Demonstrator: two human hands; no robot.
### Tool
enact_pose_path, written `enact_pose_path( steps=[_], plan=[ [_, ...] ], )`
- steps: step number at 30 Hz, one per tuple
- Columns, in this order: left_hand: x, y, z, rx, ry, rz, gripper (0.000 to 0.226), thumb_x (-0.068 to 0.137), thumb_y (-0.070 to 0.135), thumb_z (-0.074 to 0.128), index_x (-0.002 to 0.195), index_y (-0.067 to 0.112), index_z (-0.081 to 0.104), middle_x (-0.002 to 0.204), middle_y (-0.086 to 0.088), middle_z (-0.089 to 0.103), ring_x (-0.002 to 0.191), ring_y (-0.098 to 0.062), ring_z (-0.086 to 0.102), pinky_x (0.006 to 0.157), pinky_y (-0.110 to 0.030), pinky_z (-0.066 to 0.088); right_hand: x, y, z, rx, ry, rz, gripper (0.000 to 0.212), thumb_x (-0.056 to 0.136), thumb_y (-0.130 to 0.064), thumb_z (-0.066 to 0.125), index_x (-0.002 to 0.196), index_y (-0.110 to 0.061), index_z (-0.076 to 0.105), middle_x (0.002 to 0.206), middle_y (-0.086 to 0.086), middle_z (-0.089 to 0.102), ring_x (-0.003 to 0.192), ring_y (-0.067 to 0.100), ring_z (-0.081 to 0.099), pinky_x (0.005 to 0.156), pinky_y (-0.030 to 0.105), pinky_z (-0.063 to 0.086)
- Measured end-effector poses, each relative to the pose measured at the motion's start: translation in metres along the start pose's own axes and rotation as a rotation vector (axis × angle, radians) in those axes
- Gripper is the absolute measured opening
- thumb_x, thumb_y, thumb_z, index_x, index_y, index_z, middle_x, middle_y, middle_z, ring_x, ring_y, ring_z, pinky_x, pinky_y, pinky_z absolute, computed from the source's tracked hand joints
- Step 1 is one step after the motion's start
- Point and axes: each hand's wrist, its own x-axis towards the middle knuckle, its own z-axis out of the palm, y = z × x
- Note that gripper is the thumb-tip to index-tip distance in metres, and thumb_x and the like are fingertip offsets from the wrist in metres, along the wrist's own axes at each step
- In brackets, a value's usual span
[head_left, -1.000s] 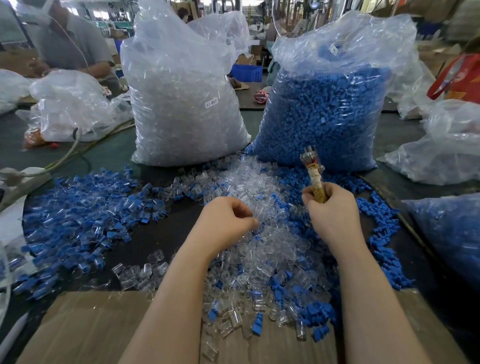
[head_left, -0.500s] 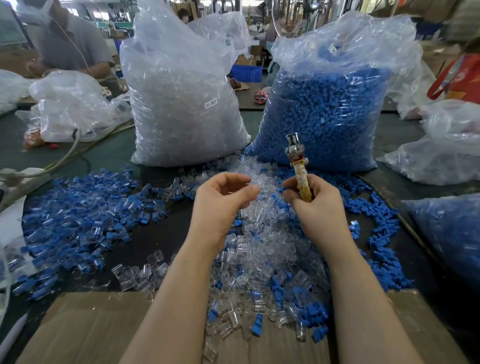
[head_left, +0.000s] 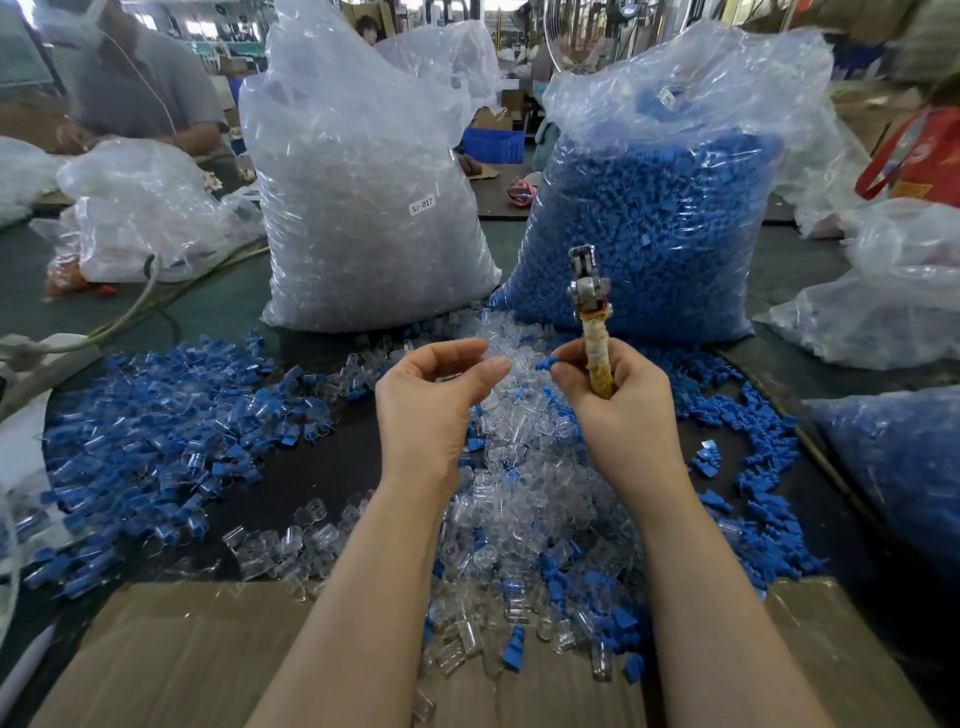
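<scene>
My right hand (head_left: 621, 410) grips a small tool (head_left: 589, 306) with a tape-wrapped yellow handle and a metal head that points up. Its fingertips also pinch a small blue plastic piece (head_left: 546, 364). My left hand (head_left: 431, 405) is raised beside it, fingers curled, with what looks like a clear plastic piece at its fingertips; I cannot tell for sure. Both hands hover above a heap of clear plastic caps (head_left: 524, 493) mixed with blue pieces on the dark table.
A pile of joined blue-and-clear parts (head_left: 156, 426) spreads at the left. A big bag of clear caps (head_left: 363, 208) and a big bag of blue pieces (head_left: 654, 218) stand behind. Cardboard (head_left: 182, 654) covers the near edge. Another person (head_left: 135, 88) works at far left.
Both hands have risen from the heap and drawn closer together. My left hand has turned palm-up. The tool has moved up and to the left with my right hand.
</scene>
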Motion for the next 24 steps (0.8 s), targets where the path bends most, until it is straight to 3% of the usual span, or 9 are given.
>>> enact_pose_path(
  steps=[4,12,20,24],
  plan=[
    [-0.003,0.003,0.001,-0.103,-0.014,-0.105,0.024,0.062,0.015,0.086,0.083,0.019,0.075,0.081,-0.001,0.076,0.076,-0.012,0.072,0.066,-0.02,0.058,0.0,-0.001,0.002,-0.025,0.013,-0.021,0.02,0.092,-0.019,0.068,0.079,-0.031,0.058,0.059,-0.021,0.056,0.053,0.0,0.044,0.053,0.012,0.037],
    [-0.007,0.002,0.008,-0.099,-0.023,-0.123,0.016,0.073,0.008,0.082,0.084,0.015,0.074,0.077,-0.002,0.075,0.074,-0.013,0.071,0.062,-0.018,0.055,-0.001,-0.002,0.004,-0.029,0.012,-0.053,0.018,0.093,-0.025,0.066,0.078,-0.025,0.056,0.06,-0.012,0.052,0.054,0.004,0.039,0.052,0.017,0.035],
    [-0.011,0.005,0.013,0.006,-0.034,-0.054,0.01,0.078,0.003,0.079,0.085,0.01,0.076,0.076,-0.009,0.076,0.07,-0.014,0.072,0.064,-0.019,0.056,-0.002,-0.001,0.009,-0.081,0.05,-0.097,0.014,0.092,-0.025,0.067,0.083,-0.018,0.058,0.063,-0.017,0.055,0.055,0.002,0.045,0.053,0.012,0.036],
    [-0.012,0.005,0.017,0.059,-0.028,-0.002,0.009,0.076,0.005,0.081,0.081,0.012,0.076,0.073,-0.007,0.075,0.069,-0.015,0.072,0.062,-0.018,0.055,-0.003,-0.001,0.009,-0.126,0.072,-0.104,0.014,0.092,-0.026,0.067,0.082,-0.023,0.058,0.065,-0.02,0.058,0.057,0.001,0.05,0.053,0.011,0.037]
  ],
)
